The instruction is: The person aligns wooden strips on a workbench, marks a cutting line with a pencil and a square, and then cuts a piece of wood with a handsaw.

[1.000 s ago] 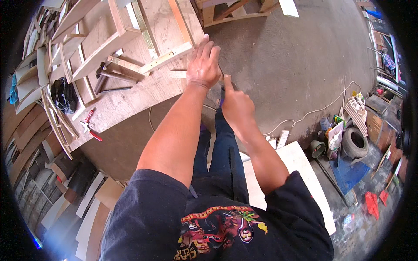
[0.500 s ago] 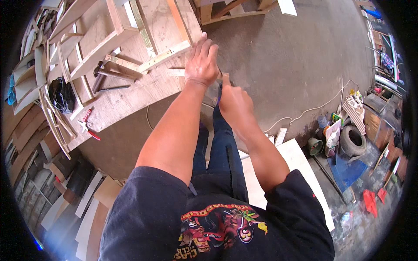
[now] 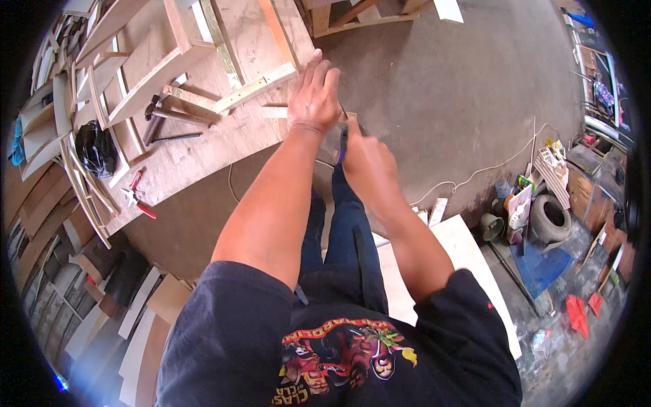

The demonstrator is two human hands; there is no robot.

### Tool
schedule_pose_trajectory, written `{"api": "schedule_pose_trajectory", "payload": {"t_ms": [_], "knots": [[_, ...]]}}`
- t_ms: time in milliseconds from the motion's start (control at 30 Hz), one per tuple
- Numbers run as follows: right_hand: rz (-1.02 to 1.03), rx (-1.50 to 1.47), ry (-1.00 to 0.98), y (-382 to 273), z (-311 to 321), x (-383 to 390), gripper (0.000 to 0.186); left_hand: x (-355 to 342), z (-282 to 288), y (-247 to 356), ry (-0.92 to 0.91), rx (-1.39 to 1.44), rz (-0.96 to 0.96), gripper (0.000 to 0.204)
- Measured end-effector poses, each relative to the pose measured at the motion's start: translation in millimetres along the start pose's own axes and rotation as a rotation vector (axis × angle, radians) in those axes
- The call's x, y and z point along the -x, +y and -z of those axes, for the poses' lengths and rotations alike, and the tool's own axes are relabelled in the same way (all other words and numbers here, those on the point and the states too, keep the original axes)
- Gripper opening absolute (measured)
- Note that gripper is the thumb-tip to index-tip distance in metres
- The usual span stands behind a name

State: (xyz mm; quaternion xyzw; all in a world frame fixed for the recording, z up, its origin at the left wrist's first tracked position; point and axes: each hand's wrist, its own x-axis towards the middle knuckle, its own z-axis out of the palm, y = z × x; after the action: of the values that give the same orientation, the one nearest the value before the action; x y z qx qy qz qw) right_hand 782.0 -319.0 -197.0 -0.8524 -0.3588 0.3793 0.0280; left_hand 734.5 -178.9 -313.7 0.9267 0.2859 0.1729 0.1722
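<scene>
At the table's right corner, my left hand (image 3: 314, 96) presses down on a light wooden strip (image 3: 274, 112), its fingers close together and bent over the edge. The strip's other end (image 3: 350, 117) shows between my hands. My right hand (image 3: 370, 163) is closed, forefinger pointing forward, around a tool whose thin dark blade (image 3: 344, 110) shows beside the strip; its handle is hidden in my hand. Close to my left hand lies the end of a wooden frame piece (image 3: 258, 88).
On the plywood table (image 3: 180, 166) lie a hammer (image 3: 180, 117), red-handled pliers (image 3: 139, 197), a black plastic bag (image 3: 96, 148) and a large wooden frame (image 3: 152, 81). A pale cable (image 3: 468, 176) crosses the floor. A tyre (image 3: 549, 220) and a bucket (image 3: 491, 227) stand at right.
My right hand has drawn back slightly toward me, and a little more of the dark blade shows. My left hand stays almost in place on the strip.
</scene>
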Motion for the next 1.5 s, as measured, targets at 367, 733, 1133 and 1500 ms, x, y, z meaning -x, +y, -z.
{"api": "schedule_pose_trajectory", "payload": {"t_ms": [367, 733, 1133, 1500], "knots": [[0.008, -0.004, 0.038, 8.1, -5.2, -3.9, 0.058, 3.4, -4.8, -3.2, -0.014, 0.040, 0.016, 0.034], [0.057, 0.028, 0.033, 6.7, -1.5, 13.6, 0.059, 5.8, -0.6, -5.9, -0.009, 0.016, 0.019, 0.032], [0.015, 0.004, 0.051, 8.0, -7.6, 6.7, 0.058, 2.4, -3.9, -1.5, -0.003, 0.050, 0.018, 0.032], [-0.007, -0.027, 0.010, 10.0, -10.8, 12.9, 0.063, 8.6, -1.5, -3.5, -0.039, 0.026, 0.039, 0.033]]}}
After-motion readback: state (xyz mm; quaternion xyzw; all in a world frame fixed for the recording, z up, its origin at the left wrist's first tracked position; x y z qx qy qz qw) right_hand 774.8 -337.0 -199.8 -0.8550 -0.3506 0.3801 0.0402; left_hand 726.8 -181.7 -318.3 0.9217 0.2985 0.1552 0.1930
